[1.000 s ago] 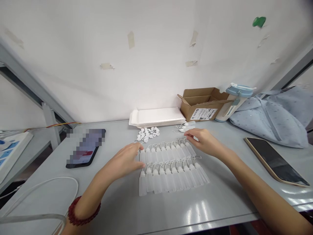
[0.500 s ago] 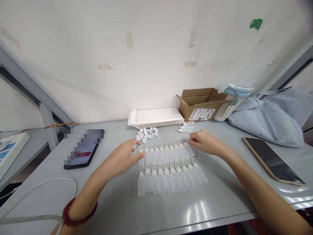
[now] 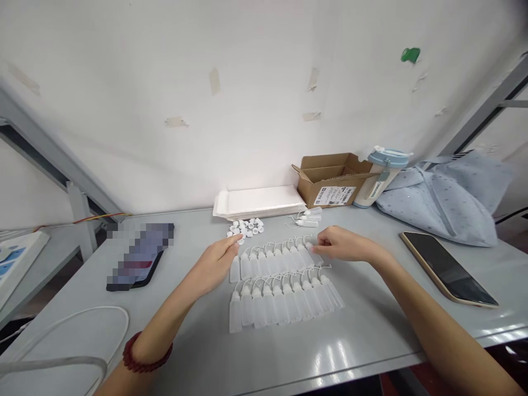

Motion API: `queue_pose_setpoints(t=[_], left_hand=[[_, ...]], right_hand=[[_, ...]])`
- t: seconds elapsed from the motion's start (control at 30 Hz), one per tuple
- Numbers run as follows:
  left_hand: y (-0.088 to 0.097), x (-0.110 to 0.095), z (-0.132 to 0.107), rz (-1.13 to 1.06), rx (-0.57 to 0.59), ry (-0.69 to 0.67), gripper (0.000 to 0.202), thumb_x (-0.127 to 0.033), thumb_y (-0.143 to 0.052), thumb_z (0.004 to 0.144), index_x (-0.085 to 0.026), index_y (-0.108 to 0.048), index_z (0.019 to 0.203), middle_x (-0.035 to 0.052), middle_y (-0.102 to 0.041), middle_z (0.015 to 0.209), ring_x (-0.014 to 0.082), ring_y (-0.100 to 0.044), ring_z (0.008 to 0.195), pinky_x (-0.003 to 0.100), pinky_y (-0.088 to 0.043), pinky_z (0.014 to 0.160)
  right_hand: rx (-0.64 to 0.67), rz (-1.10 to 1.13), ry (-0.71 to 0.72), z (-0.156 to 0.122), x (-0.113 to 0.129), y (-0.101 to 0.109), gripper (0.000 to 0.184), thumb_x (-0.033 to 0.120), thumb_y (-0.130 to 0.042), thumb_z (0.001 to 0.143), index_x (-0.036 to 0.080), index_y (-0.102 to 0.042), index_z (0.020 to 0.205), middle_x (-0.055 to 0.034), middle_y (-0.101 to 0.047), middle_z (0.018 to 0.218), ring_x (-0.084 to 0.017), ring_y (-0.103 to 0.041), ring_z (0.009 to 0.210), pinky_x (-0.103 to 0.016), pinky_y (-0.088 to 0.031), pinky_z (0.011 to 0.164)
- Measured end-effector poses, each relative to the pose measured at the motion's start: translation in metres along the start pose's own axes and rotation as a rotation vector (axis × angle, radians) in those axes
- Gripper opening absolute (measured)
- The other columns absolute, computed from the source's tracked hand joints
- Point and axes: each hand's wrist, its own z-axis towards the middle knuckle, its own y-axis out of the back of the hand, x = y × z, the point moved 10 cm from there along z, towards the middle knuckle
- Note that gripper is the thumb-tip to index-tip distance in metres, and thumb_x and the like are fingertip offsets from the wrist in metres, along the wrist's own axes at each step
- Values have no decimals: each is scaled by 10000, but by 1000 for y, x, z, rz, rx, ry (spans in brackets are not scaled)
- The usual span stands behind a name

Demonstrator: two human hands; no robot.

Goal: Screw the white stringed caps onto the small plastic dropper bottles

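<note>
"Where are the bottles point(image 3: 269, 308)?"

"One row nearer than the left hand point(image 3: 215, 265) and right hand point(image 3: 344, 243), another between. The left looks narrowed, the right curled; any grip can't be told."

"Risk?"

"A sideways nudge could skew them or scatter the caps point(image 3: 251, 225) beyond the left hand."

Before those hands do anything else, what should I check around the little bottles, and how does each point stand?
1. Front row lying side by side: ok.
2. All bottles in the two rows: not ok; a few loose bottles lie near the carton.
3. Left hand holding a cap: cannot tell; it is by the white caps.
4. Right hand gripping a bottle: cannot tell; it is at the right end of the back row.
</note>
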Motion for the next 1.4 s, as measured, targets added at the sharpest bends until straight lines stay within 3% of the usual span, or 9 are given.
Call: queue_pose_setpoints(t=[0.27, 0.47, 0.67, 0.87, 0.97, 1.13, 1.27, 1.4], left_hand=[[-1, -9, 0, -154, -67, -46, 371, -490, -445, 831, -198, -555, 1032, 35, -708, 853, 229, -622, 867, 325, -440, 752], [-2, -10, -1, -257, -93, -28, 341, -540, -516, 795, -199, -536, 798, 50, -726, 793, 233, -647, 799, 333, -462, 713], [-13, -16, -2, -365, -39, -50, 332, -511, -543, 788, -181, -568, 759, 23, -676, 648, 180, -624, 646, 295, -484, 633], [-22, -27, -4, -460, 13, -71, 327, -495, -528, 803, -182, -561, 892, 77, -723, 913, 186, -638, 739, 329, -502, 698], [-25, -28, -4, -497, 17, -78, 324, -496, -533, 804, -189, -541, 909, 93, -714, 1002, 197, -642, 830, 349, -498, 765], [-26, -28, -4, -555, 1, -59, 303, -484, -538, 814, -183, -557, 845, 86, -722, 963, 205, -647, 860, 360, -489, 810], [-31, -43, -11, -633, 92, -143, 249, -421, -562, 833, -189, -556, 923, 73, -693, 1059, 185, -649, 869, 333, -486, 826], [-37, -58, -20, -743, 224, -244, 216, -367, -529, 875, -194, -520, 1005, 84, -640, 1173, 162, -666, 778, 353, -480, 838]], right_hand=[[26, 6, -103, 5, -17, -7, 340, 321, -474, 766, 188, -429, 456, -8, -554, 476, -110, -406, 429, -248, -268, 425], [-192, -11, -103, 4, -12, 17, 345, 306, -470, 775, 195, -383, 459, 9, -479, 470, -113, -407, 452, -250, -238, 437], [-473, 44, 83, -8, 26, 37, 287, 361, -480, 830, 189, -441, 603, 11, -520, 563, -124, -470, 533, -241, -315, 506], [-536, 175, 346, -20, 67, 21, 190, 332, -475, 878, 170, -561, 830, -26, -583, 723, -125, -525, 610, -231, -386, 542], [-463, 329, 395, -25, 81, 13, 202, 344, -491, 876, 170, -590, 853, -29, -591, 738, -123, -520, 623, -224, -411, 542], [-145, 758, 356, -25, 92, -7, 226, 375, -547, 851, 165, -628, 872, -14, -600, 752, -113, -553, 626, -218, -438, 554], [66, 914, 376, -27, 100, -24, 250, 369, -515, 877, 151, -636, 857, -10, -595, 708, -94, -538, 574, -199, -389, 496], [159, 944, 422, -28, 107, -32, 262, 346, -485, 898, 142, -627, 815, -35, -632, 794, -82, -525, 571, -198, -371, 488]])
